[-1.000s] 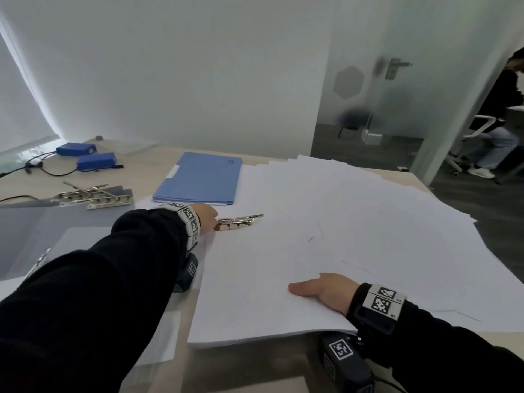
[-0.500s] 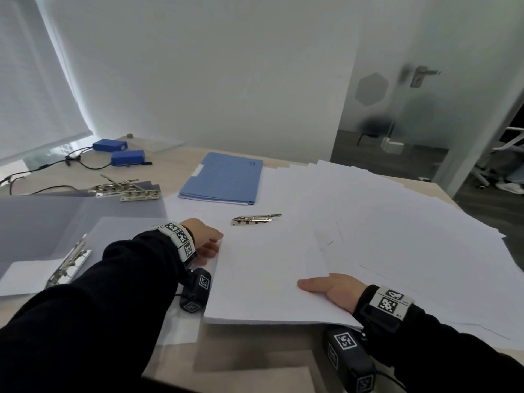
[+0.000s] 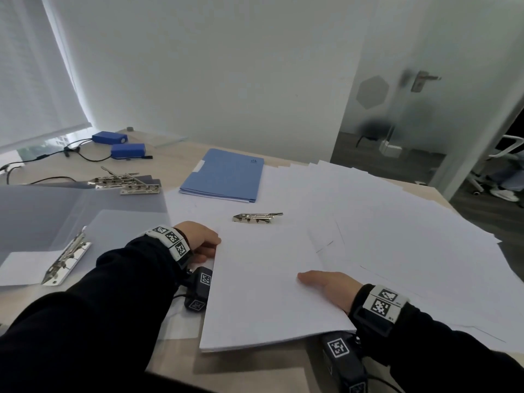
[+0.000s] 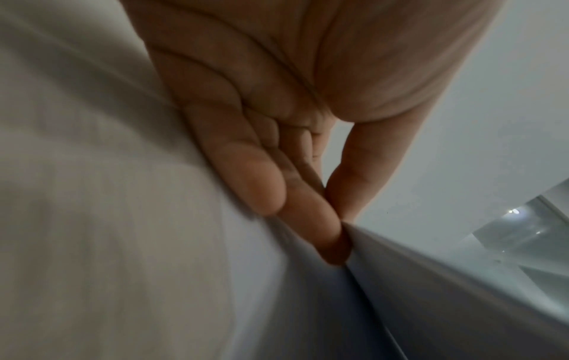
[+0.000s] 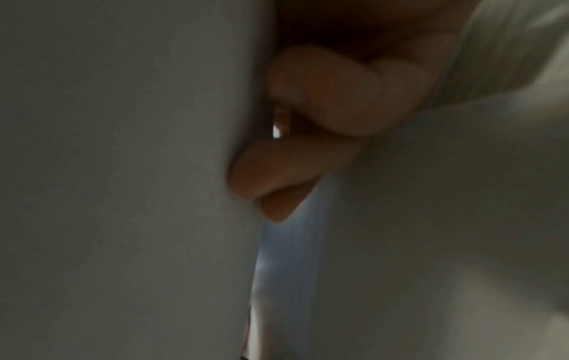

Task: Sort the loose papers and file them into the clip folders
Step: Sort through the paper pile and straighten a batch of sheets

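Note:
A stack of white papers (image 3: 263, 285) lies near the table's front edge, held between both hands. My left hand (image 3: 209, 246) pinches its left edge; in the left wrist view the thumb and fingers (image 4: 311, 209) meet on the paper's edge (image 4: 431, 280). My right hand (image 3: 312, 279) grips the near right corner, thumb on top, with its fingers (image 5: 307, 158) curled beneath the sheets. More loose sheets (image 3: 397, 222) fan out to the right. An open grey clip folder (image 3: 56, 205) with its metal clip (image 3: 66, 258) lies at the left. A shut blue folder (image 3: 224, 175) sits behind.
A loose metal clip (image 3: 256, 217) rests on the papers beyond the stack. Two more clips (image 3: 127, 184) lie on the grey folder's far edge. Blue battery packs (image 3: 113, 143) with cables sit at the back left. The table's right edge (image 3: 453, 205) borders a doorway.
My left hand drew back from the loose metal clip to the stack's left edge and pinched it. The stack slid nearer and to the left. The right hand kept its hold.

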`<action>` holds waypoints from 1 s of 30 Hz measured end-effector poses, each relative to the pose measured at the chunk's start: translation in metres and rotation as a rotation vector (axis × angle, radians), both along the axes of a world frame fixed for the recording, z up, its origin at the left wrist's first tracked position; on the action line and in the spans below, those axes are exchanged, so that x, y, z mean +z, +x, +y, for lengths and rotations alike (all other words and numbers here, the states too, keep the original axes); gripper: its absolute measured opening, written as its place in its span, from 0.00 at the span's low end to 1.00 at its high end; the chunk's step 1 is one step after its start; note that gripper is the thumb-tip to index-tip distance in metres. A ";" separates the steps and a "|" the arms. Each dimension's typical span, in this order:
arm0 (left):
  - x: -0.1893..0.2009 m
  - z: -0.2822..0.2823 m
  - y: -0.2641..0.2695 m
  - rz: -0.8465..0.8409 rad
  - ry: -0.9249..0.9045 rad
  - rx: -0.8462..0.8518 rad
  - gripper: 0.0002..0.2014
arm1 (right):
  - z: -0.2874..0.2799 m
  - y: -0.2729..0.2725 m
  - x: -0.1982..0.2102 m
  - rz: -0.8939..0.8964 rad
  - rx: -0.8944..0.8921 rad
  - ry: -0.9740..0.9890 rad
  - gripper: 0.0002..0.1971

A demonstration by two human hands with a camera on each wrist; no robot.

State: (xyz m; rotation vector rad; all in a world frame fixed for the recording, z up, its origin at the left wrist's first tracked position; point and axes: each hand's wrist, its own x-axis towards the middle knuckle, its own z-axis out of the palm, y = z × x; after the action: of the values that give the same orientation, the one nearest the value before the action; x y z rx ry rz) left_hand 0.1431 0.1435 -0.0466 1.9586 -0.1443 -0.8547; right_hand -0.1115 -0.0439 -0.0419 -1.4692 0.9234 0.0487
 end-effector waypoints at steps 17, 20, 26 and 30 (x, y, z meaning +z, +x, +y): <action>-0.007 0.008 0.002 -0.003 -0.159 0.036 0.05 | -0.014 0.009 -0.009 0.039 0.062 -0.085 0.12; -0.007 0.012 0.003 0.016 -0.171 0.015 0.07 | -0.012 0.010 -0.007 0.041 0.123 -0.137 0.19; -0.006 0.013 0.002 0.022 -0.173 0.027 0.07 | -0.014 0.008 -0.009 0.018 0.169 -0.174 0.24; -0.005 0.012 0.000 0.010 -0.172 0.053 0.07 | -0.013 0.009 -0.006 0.011 0.170 -0.185 0.21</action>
State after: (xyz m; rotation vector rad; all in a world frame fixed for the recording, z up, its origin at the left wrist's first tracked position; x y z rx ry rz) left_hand 0.1435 0.1558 -0.0519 1.7892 -0.1546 -0.7915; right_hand -0.1024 -0.0571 -0.0475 -1.7187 0.8272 0.0983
